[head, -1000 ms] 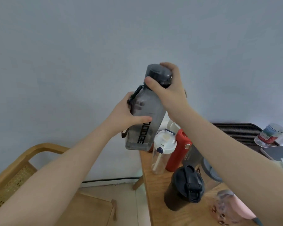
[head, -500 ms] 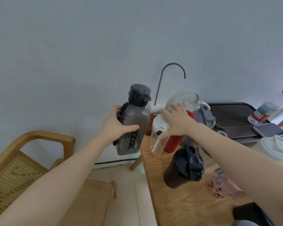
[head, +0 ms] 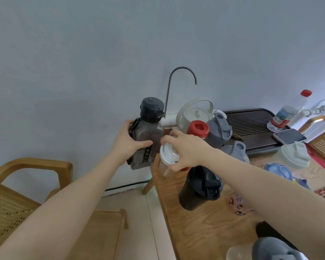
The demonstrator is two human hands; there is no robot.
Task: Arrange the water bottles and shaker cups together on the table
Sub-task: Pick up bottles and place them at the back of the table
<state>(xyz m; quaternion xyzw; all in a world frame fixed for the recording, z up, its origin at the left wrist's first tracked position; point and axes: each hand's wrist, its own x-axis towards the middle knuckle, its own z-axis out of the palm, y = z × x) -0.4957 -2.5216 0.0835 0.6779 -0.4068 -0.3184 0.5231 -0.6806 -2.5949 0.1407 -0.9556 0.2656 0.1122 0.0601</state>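
Observation:
My left hand (head: 129, 145) grips a smoky grey square bottle (head: 147, 139) with a black cap, held upright in the air just off the table's left edge. My right hand (head: 186, 149) is closed over the white lid of a clear bottle (head: 168, 156) standing at the table's far left corner. Behind it stand a red bottle (head: 197, 128) and a grey shaker cup (head: 219, 132). A black shaker cup (head: 199, 188) stands under my right forearm, with a second grey shaker (head: 237, 151) beyond the arm.
The wooden table (head: 204, 231) also holds a white kettle (head: 195, 113), a dark slatted tray (head: 251, 126), a phone (head: 289, 136), a pale green lid (head: 295, 154) and a blue lid (head: 278, 169). A wicker chair (head: 17, 194) stands at the left, and a curved faucet (head: 176, 79) rises by the wall.
My left hand lowered the grey bottle from high in the air to beside the table corner. My right hand let go of its cap and closed on the clear bottle's white lid.

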